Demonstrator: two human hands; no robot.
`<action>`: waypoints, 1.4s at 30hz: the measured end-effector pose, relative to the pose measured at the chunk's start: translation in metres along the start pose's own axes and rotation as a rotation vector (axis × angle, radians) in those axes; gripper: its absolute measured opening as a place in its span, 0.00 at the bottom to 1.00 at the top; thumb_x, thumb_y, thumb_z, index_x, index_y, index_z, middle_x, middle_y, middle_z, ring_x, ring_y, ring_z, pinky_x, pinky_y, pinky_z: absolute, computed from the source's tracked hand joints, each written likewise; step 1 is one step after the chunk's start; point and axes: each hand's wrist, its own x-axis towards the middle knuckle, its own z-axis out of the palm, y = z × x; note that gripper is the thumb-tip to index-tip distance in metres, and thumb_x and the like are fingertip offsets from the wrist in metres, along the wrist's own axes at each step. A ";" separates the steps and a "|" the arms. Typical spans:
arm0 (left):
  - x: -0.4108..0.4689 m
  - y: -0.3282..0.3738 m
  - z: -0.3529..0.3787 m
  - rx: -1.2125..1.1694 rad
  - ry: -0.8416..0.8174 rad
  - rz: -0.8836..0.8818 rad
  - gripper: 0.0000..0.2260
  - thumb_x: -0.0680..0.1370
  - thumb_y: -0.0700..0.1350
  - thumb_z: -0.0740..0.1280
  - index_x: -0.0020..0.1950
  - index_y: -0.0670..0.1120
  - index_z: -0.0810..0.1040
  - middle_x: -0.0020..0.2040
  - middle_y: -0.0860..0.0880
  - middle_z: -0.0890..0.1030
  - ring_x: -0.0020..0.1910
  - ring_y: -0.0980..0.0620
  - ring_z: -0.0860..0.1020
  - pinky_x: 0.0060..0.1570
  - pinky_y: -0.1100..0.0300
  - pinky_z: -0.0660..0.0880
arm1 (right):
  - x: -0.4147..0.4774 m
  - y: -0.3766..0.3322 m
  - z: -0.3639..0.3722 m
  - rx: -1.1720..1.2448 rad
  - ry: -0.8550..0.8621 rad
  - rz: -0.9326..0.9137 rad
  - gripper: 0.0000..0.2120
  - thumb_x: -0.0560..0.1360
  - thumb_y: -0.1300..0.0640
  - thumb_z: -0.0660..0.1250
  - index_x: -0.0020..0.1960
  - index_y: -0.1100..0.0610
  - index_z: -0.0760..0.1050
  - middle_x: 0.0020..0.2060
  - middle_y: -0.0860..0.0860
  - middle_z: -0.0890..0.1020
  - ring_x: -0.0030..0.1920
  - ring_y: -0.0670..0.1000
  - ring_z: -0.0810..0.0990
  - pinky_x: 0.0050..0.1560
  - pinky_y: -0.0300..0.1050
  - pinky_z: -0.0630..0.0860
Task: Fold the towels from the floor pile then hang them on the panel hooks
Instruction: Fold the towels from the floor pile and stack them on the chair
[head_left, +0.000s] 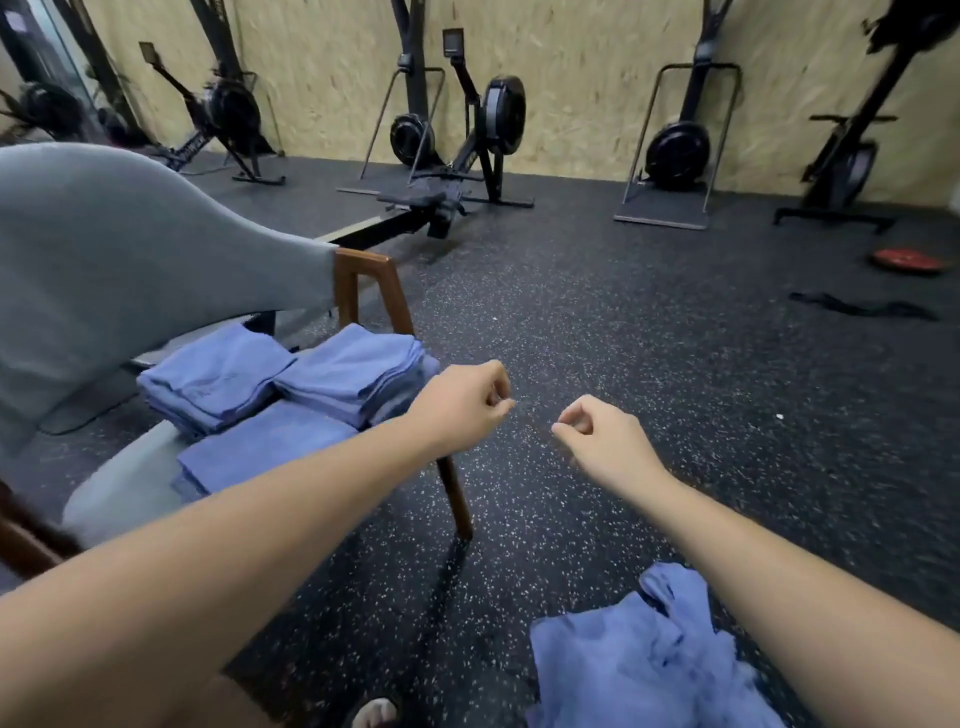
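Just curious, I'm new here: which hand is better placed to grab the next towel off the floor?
Probably the right hand: the floor pile lies beneath that forearm, while the left hand sits by the chair.

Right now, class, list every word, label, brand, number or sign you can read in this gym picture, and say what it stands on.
No text here can be read for certain.
Rowing machine rail, far left: pale lettering, too blurred.
Folded towel on the chair: faint mark, unreadable.
Red plate on the floor: markings too small.
Monitor: nothing legible.
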 end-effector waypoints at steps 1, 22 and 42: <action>0.000 0.014 0.018 -0.008 -0.047 0.016 0.05 0.82 0.53 0.69 0.53 0.53 0.76 0.43 0.57 0.82 0.44 0.54 0.81 0.44 0.53 0.78 | -0.006 0.019 -0.004 -0.003 0.002 0.039 0.05 0.81 0.47 0.71 0.49 0.47 0.79 0.40 0.46 0.85 0.45 0.47 0.84 0.47 0.47 0.76; -0.195 0.073 0.387 -0.159 -0.621 -0.324 0.22 0.73 0.48 0.77 0.61 0.45 0.71 0.58 0.40 0.79 0.57 0.37 0.80 0.52 0.47 0.76 | -0.220 0.294 0.121 -0.085 -0.250 0.505 0.11 0.72 0.55 0.73 0.55 0.52 0.82 0.44 0.53 0.87 0.52 0.58 0.84 0.51 0.50 0.78; -0.180 0.070 0.357 -0.525 -0.447 -0.600 0.17 0.68 0.51 0.79 0.51 0.49 0.78 0.47 0.46 0.86 0.44 0.44 0.84 0.48 0.51 0.82 | -0.235 0.263 0.157 0.187 -0.117 0.504 0.19 0.79 0.44 0.71 0.66 0.50 0.74 0.43 0.45 0.84 0.53 0.53 0.83 0.57 0.51 0.78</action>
